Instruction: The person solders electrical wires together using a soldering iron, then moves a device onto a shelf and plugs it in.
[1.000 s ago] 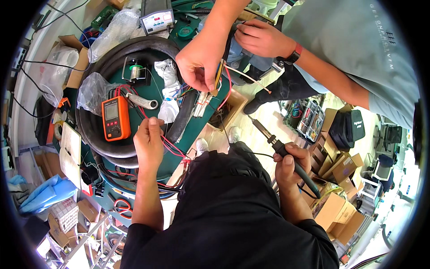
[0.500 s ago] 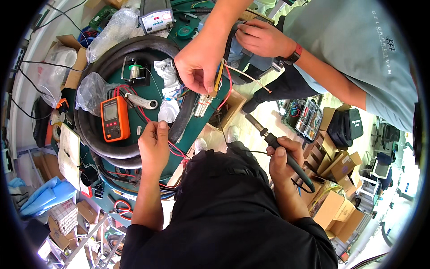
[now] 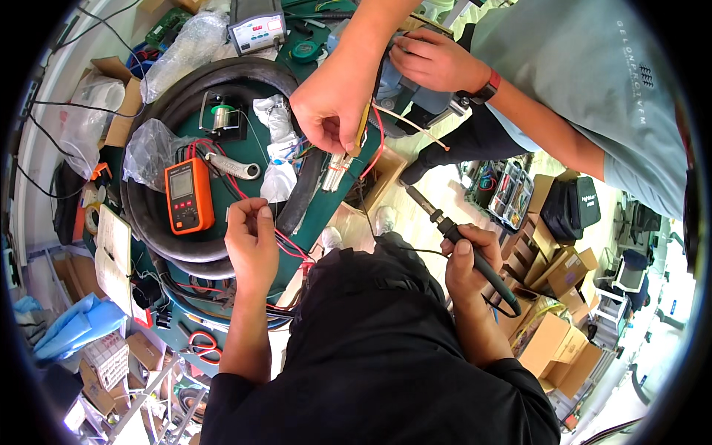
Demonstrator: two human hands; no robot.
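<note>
My right hand (image 3: 469, 261) grips a soldering iron (image 3: 460, 241); my left hand (image 3: 252, 241) pinches thin wires (image 3: 291, 245). A slip could burn the co-worker's hand (image 3: 331, 107) nearby.

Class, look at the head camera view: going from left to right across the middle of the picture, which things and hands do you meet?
Blue plastic bag → orange multimeter → person's left hand pinching thin wires → co-worker's hand holding connectors → person's right hand gripping the soldering iron → cardboard boxes.
</note>
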